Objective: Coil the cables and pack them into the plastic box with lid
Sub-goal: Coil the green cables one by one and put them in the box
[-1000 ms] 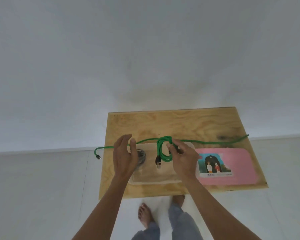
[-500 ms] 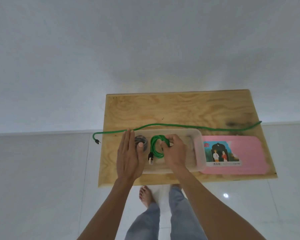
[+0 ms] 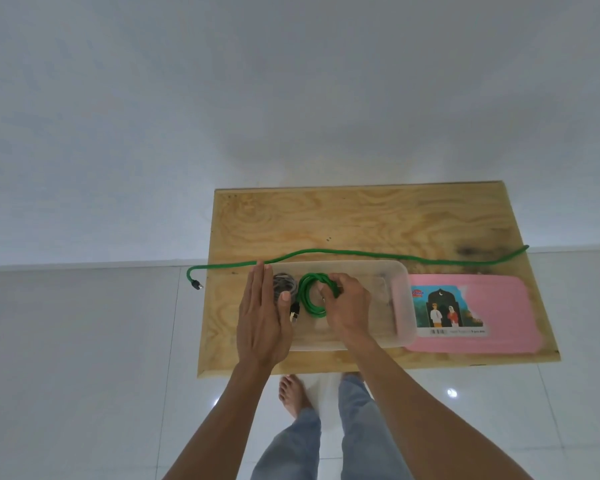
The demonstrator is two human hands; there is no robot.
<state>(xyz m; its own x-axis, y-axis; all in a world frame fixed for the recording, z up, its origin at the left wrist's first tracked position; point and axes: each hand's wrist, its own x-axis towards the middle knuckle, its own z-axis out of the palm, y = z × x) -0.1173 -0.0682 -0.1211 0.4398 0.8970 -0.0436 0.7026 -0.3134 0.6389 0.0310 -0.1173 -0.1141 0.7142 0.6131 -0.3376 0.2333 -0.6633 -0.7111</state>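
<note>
A clear plastic box (image 3: pixel 400 299) sits on the wooden table (image 3: pixel 361 220). Inside it my right hand (image 3: pixel 349 306) grips a coiled green cable (image 3: pixel 309 297), its black plug hanging at the coil's lower left. A grey coiled cable (image 3: pixel 284 284) lies in the box's left end. My left hand (image 3: pixel 262 317) rests flat, fingers straight and together, against the box's left side, holding nothing. A second green cable (image 3: pixel 361 252) lies stretched out behind the box, its plug hanging off the table's left edge.
The pink lid (image 3: pixel 499 313) with a picture label lies flat on the table right of the box. The table's far half is bare wood. White tiled floor and my bare feet show below the table's front edge.
My right hand has lowered the green coil from above the box down into it. My left hand has let go of the stretched cable and come flat against the box's left side.
</note>
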